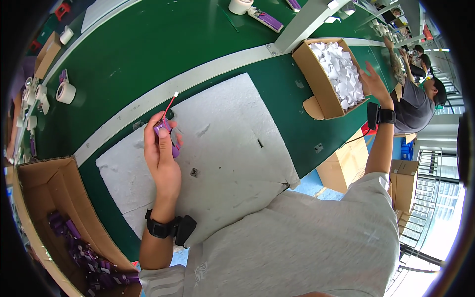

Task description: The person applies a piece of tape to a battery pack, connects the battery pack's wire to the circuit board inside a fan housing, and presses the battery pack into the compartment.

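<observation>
My left hand (161,148) is closed around a purple battery pack (175,149), held above the white foam sheet (227,143). A red wire (169,105) rises from the pack and ends in a small white connector (176,94). Part of the pack is hidden by my fingers, and a grey patch shows on its side. Out to the right, my right hand (376,85) is at the edge of a cardboard box (327,101) full of white paper pieces (339,74). Its fingers are stretched out, with nothing visible in them.
At the lower left stands an open cardboard box (99,232) holding several purple packs (74,242). A metal rail (198,68) and an upright post (302,27) cross the green table (163,44). Tape rolls (66,92) lie beyond. A co-worker (418,106) sits at the right.
</observation>
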Motion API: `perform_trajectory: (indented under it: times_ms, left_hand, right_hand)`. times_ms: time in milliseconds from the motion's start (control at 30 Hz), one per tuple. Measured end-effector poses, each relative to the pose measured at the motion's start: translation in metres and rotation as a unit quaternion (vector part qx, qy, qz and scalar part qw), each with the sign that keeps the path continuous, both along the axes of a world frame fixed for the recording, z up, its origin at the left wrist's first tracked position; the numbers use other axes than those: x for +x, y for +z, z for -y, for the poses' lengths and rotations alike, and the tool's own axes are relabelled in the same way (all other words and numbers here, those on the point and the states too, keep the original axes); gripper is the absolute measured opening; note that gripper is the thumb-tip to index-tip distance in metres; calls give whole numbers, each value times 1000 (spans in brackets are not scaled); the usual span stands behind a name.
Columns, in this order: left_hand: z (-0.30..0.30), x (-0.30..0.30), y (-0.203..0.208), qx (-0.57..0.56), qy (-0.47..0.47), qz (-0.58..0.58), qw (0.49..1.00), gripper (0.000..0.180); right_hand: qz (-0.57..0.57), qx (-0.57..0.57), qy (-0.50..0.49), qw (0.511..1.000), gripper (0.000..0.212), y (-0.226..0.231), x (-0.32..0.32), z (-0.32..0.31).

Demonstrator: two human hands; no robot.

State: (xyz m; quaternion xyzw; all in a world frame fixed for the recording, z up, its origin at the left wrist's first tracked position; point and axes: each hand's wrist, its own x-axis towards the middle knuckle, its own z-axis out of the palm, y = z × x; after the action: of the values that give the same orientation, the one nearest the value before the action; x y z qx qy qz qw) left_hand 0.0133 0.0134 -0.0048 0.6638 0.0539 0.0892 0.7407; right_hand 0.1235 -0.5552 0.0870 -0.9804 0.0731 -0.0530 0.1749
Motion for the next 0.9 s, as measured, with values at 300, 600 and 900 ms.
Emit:
perform_trajectory:
  times_ms: [300,600,900]
  left_hand:
    - [0,1,3,-6,3,11,1000,34]
    - [3,3,5,-16,-6,18,1000,35]
    - [0,1,3,-22,-5,10,1000,35]
  right_hand:
    - [-75,122,-65,988,43,-18,-13,7]
    - [37,19,3,999,40,-42,-9,48]
    - [-38,-18,-94,995,40,-21,-14,12]
